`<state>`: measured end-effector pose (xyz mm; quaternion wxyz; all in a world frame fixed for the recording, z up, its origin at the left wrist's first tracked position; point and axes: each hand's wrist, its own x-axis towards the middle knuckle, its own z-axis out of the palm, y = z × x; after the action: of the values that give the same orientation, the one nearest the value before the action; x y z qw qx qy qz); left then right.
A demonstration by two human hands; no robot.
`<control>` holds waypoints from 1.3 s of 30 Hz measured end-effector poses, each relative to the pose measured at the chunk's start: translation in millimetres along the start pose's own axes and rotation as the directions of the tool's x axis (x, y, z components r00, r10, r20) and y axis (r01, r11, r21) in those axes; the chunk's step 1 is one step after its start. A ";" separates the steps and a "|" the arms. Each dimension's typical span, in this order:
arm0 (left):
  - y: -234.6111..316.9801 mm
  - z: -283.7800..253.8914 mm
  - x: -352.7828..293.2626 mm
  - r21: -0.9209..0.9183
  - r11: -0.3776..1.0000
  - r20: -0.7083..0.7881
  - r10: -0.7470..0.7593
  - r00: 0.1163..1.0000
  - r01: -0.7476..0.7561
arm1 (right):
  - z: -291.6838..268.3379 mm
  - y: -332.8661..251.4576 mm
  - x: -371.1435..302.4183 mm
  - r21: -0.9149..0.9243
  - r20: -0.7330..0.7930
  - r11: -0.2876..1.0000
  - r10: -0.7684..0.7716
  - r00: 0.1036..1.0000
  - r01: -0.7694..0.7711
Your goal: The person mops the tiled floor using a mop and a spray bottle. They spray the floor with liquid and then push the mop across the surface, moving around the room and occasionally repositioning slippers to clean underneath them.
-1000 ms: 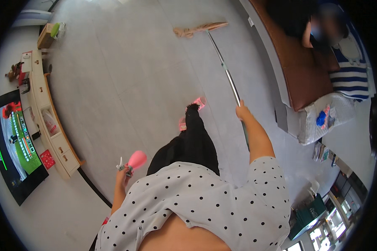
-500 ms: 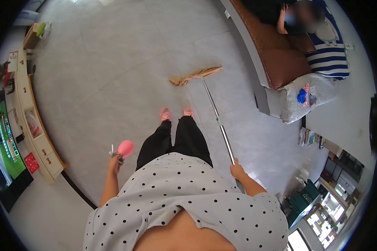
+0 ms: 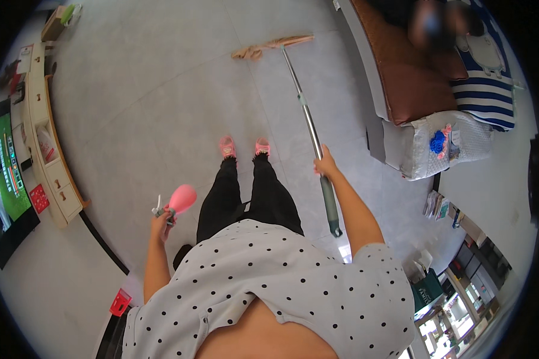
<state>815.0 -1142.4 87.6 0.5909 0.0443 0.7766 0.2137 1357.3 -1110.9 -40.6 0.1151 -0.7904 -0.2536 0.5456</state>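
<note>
Farther from the pink shoes (image 3: 226,146) than half a second ago, the mop (image 3: 311,128) slants out over smooth grey floor (image 3: 161,125). One person's left hand (image 3: 160,224) grips a glossy, rounded pink bulb (image 3: 183,198); the right hand (image 3: 325,163) wraps the shiny metal pole. Beyond, its bunched tan cloth (image 3: 273,47) sits between cream cabinet (image 3: 38,113) and brown, smooth-cushioned sofa (image 3: 408,81).

The long-handled mop (image 3: 311,124) stands slanted, its head on the grey floor (image 3: 161,125). A tan cloth (image 3: 272,46) covers this head, bunched at the left end. The pole is silver, with a grey-green grip (image 3: 329,206) below the right hand (image 3: 325,163). In the left hand (image 3: 162,222) is a pink, rounded bottle (image 3: 183,198), apparently a sprayer, tilted, its grey-and-white top partly hidden by fingers.
</note>
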 end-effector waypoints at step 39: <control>-215.2 -124.4 -37.3 0.357 0.934 0.095 -0.019 0.995 -0.016 | 74.1 336.9 -300.0 0.189 -0.093 0.965 0.199 0.976 -0.179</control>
<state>749.1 -1383.8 64.6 0.6101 0.1607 0.7731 0.0660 1299.0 -1560.5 18.0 0.1472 -0.8265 -0.1199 0.5300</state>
